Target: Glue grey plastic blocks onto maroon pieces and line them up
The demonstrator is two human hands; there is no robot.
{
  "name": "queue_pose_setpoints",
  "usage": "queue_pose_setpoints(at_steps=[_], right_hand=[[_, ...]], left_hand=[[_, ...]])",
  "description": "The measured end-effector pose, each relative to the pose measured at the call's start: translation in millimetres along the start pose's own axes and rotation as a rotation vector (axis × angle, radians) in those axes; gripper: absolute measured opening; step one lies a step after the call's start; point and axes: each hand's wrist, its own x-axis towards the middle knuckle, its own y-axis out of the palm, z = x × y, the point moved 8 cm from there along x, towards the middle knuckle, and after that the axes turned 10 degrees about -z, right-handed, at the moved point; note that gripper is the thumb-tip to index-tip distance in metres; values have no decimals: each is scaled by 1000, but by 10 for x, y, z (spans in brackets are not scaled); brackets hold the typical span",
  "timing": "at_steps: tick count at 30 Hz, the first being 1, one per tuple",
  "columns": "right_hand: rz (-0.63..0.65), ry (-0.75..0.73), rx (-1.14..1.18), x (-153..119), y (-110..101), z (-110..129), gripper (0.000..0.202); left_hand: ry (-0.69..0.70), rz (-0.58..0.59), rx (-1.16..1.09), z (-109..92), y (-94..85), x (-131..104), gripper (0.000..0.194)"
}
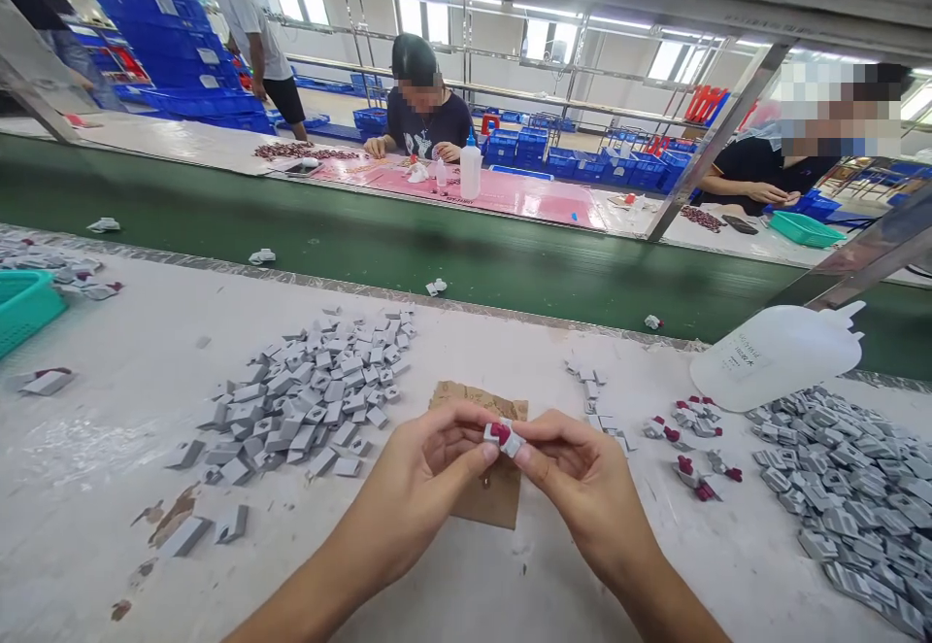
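Between the fingertips of both hands is a small grey plastic piece with a dark red part on it. My left hand pinches its left side, thumb and fingers closed. My right hand pinches the right side in the same way. Below them lies a brown cardboard piece with a dark wet-looking spot on it. To the left spreads a heap of loose grey blocks. On the right sit several grey pieces with dark red parts, beside a larger pile of grey parts.
A white plastic bottle lies tilted at the right. A green conveyor belt crosses behind the table, carrying a few small pieces. A teal basket stands at the left edge. Across the belt, two people sit working; another stands behind. Metal posts rise at the right.
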Motion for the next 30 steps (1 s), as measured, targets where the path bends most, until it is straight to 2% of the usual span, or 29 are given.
queue_pose_setpoints(at_steps=[3, 6, 8, 10, 12, 13, 16, 18, 21, 23, 25, 27, 30], right_hand=[[23, -49, -23, -22, -19, 37, 16], [48, -31, -39, -18, -38, 52, 14], [92, -51, -83, 40, -43, 129, 15], [104, -141, -251, 201, -101, 273, 19], [-25, -239, -527, 504, -309, 435, 23], [-144, -266, -678, 696, -475, 513, 24], [-457, -231, -885, 1294, -1011, 644, 26], [-561, -175, -973, 1636, -1299, 647, 30], [-580, -110, -1052, 1965, -1542, 599, 33], [-541, -104, -1066, 2041, -1569, 569, 33], [-482, -116, -1054, 2002, -1498, 539, 31], [-404, -134, -1017, 1850, -1345, 504, 25], [-290, -179, -935, 1420, -1045, 459, 10]], left_hand=[[36, 64, 43, -36, 31, -2, 15], [104, 128, 131, -133, 76, 22, 12], [152, 161, 233, -230, 114, 94, 12], [178, 147, 351, -334, 138, 260, 13], [196, 58, 494, -436, 139, 535, 13], [207, 6, 564, -479, 151, 703, 13], [205, -76, 724, -492, 313, 1266, 11], [161, -71, 794, -395, 506, 1638, 16], [90, -58, 864, -226, 808, 2091, 31], [50, -47, 883, -143, 971, 2306, 34], [20, -33, 892, -93, 1082, 2457, 35], [1, -29, 907, -76, 1133, 2554, 36], [2, -58, 951, -111, 1107, 2584, 37]])
